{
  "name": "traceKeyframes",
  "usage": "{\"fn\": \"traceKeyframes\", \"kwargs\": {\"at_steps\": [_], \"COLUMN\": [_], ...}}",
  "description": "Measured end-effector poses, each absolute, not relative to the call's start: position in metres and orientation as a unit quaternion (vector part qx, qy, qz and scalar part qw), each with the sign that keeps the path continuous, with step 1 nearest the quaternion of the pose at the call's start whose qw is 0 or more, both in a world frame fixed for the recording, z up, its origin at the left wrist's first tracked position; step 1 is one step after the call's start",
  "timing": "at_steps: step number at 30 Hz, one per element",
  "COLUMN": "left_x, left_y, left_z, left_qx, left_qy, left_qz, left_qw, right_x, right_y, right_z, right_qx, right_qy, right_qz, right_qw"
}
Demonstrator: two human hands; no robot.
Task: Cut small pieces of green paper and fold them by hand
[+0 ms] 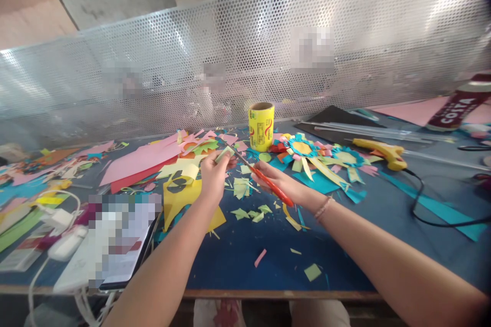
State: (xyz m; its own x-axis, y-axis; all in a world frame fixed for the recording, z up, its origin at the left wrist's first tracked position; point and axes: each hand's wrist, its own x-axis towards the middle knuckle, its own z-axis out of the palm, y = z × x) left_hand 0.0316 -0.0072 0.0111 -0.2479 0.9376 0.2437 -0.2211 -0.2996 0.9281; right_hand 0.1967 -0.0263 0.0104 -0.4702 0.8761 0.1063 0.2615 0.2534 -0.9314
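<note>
Pinched in my left hand (pixel 217 168) is a small folded piece of pale green paper (pixel 224 154). Orange-handled scissors (pixel 273 187) are in my right hand (pixel 274 176), their blades pointing up and left to the paper's edge. Whether the blades touch the paper I cannot tell. Below my hands lie a small stack of pale green paper squares (pixel 242 188) and several cut green pieces (pixel 251 213). Yellow paper with cut-outs (pixel 172 203) spreads beside my left wrist. Just beyond my hands stands a yellow tape roll (pixel 261 126).
Blue and yellow paper flowers (pixel 302 148) lie right of the roll. A yellow glue gun (pixel 379 152) with a black cord and a Costa bottle (pixel 458 104) are farther right. Pink sheets (pixel 143 161), a phone (pixel 130 250) and white cables are at left. A perforated metal screen (pixel 230 56) borders the back.
</note>
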Motion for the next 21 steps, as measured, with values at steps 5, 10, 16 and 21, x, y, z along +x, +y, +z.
{"fn": "traceKeyframes", "kwargs": {"at_steps": [5,10,16,21], "left_x": [0.032,0.031,0.03,0.031], "left_y": [-0.008,-0.007,-0.006,-0.008], "left_z": [0.012,0.012,0.012,0.014], "left_qx": [0.444,0.437,0.413,0.4], "left_qy": [0.408,0.416,0.425,0.41], "left_qz": [0.676,0.673,0.67,0.67], "left_qw": [0.424,0.428,0.447,0.472], "right_x": [0.197,0.196,0.195,0.193], "right_y": [-0.024,-0.025,-0.026,-0.03], "right_z": [0.006,0.01,0.015,0.019], "right_qx": [-0.385,-0.393,-0.415,-0.437], "right_qy": [-0.712,-0.723,-0.745,-0.763], "right_qz": [0.473,0.457,0.41,0.354], "right_qw": [0.348,0.337,0.322,0.32]}}
